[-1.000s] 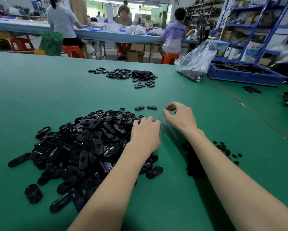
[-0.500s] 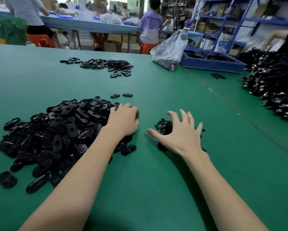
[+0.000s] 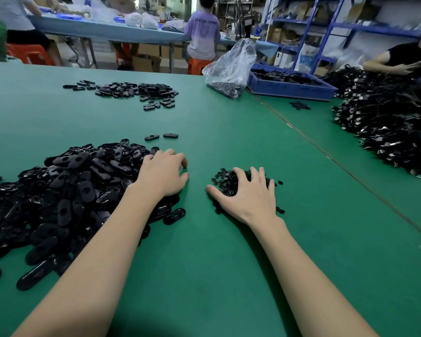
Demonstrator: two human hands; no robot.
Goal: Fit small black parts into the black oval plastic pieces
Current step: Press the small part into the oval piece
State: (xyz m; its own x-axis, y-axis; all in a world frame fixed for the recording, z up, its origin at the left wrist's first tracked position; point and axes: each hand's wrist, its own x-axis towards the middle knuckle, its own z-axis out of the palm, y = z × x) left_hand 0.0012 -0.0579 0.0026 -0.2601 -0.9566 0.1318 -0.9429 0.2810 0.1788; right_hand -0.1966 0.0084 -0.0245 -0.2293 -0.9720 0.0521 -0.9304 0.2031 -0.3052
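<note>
Resting: left hand [image 3: 164,173] curled on oval pieces [image 3: 65,190]; right hand [image 3: 247,194] spread over small parts [image 3: 222,178].

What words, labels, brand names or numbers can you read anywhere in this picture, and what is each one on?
None can be read.
Purple T-shirt of the seated person at the far table: a faint print on the back, too blurred to read.
Cardboard boxes on the blue shelves: any markings are too small to read.
Black oval pieces and small black parts on the green table: no lettering visible.
</note>
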